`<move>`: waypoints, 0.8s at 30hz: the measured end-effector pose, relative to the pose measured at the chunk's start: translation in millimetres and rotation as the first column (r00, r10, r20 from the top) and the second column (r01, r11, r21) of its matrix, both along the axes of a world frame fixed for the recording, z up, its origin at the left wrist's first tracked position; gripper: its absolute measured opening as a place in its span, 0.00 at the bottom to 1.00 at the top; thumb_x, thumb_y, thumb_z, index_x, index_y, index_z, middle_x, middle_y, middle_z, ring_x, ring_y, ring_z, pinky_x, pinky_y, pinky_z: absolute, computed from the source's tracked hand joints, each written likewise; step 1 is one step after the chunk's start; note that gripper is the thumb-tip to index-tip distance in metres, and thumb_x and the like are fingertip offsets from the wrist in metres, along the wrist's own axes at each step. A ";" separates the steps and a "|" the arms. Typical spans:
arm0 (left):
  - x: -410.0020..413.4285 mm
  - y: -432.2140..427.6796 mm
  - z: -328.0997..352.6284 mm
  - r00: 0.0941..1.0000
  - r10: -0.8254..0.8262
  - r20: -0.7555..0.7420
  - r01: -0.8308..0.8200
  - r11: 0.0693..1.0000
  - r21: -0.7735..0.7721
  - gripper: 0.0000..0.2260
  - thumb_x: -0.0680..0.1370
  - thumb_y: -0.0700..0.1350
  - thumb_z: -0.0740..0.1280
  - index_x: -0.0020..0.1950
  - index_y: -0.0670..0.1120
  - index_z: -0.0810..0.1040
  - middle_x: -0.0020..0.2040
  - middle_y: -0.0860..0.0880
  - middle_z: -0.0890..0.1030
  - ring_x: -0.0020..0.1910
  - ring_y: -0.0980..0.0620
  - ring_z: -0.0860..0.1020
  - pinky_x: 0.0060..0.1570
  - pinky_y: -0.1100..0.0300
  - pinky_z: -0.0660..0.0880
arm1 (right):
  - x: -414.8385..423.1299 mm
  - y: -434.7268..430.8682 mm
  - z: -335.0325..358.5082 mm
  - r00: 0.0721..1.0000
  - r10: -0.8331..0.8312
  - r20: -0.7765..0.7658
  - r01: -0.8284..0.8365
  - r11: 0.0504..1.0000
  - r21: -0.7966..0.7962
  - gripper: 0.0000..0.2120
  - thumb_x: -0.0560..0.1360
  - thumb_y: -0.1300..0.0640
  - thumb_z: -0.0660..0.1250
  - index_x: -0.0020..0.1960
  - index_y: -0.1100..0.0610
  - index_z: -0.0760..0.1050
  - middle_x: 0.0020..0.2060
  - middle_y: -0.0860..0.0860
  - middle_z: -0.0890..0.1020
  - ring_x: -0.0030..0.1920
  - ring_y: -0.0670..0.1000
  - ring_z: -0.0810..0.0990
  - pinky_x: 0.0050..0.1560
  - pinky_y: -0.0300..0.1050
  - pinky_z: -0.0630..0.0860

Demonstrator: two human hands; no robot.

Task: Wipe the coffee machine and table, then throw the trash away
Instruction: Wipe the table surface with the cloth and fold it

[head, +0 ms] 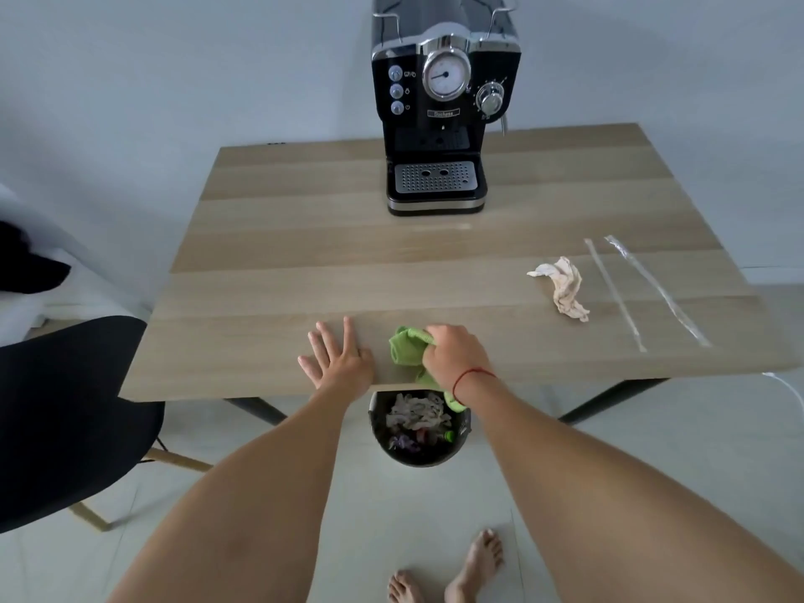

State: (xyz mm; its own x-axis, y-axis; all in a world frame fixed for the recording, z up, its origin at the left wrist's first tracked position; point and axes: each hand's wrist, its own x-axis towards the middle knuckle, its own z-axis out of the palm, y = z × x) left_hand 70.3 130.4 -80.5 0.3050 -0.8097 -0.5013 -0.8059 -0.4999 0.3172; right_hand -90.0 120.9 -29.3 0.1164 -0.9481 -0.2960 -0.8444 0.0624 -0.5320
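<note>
Coffee machine [439,124] stands at back of surface [283,237]. Right hand [452,356]: fingers clamped on green cloth [404,348] at near edge. Left hand [337,359] flat, fingers apart. Crumpled tissue [563,287] and two clear plastic strips [614,295] not yet binned; judged mid-wipe.

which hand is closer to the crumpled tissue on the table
Right. The right hand, gripping the green cloth, lies nearer the crumpled tissue; the left hand rests flat farther away.

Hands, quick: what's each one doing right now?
Left hand: open, fingers spread flat on the table, holding nothing.
Right hand: closed around the green cloth at the table's near edge.
</note>
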 end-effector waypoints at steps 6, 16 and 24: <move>-14.6 -25.7 -1.0 0.999 -0.014 0.033 0.013 1.000 0.026 0.27 0.81 0.55 0.45 0.77 0.59 0.35 0.76 0.47 0.30 0.75 0.47 0.30 0.69 0.39 0.30 | -47.7 -62.2 1.1 0.993 -0.118 0.028 0.121 0.961 -0.248 0.22 0.75 0.68 0.56 0.65 0.56 0.73 0.64 0.53 0.74 0.63 0.55 0.72 0.63 0.49 0.72; -11.7 -37.2 0.7 0.998 -0.049 0.045 0.044 0.994 0.103 0.26 0.82 0.55 0.45 0.76 0.61 0.35 0.76 0.48 0.30 0.75 0.47 0.31 0.69 0.38 0.32 | -6.7 -16.4 -28.8 0.989 0.085 -0.119 -0.112 0.963 -0.244 0.12 0.75 0.59 0.57 0.53 0.54 0.76 0.45 0.53 0.82 0.46 0.56 0.80 0.43 0.45 0.73; 1.8 -47.4 5.2 0.999 0.011 0.030 -0.012 1.000 0.029 0.27 0.82 0.55 0.47 0.78 0.59 0.39 0.78 0.49 0.33 0.76 0.49 0.33 0.72 0.43 0.33 | -1.0 -51.6 2.4 0.993 -0.044 0.105 0.063 0.981 -0.183 0.11 0.77 0.56 0.58 0.50 0.61 0.75 0.38 0.59 0.80 0.40 0.60 0.79 0.43 0.53 0.78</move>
State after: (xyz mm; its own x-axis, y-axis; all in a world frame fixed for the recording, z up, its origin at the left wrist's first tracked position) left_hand 72.1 83.0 -75.4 0.3294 -0.7914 -0.5150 -0.8090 -0.5178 0.2783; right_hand -90.9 69.2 -26.9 0.0838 -0.9911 -0.1037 -0.7842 -0.0014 -0.6205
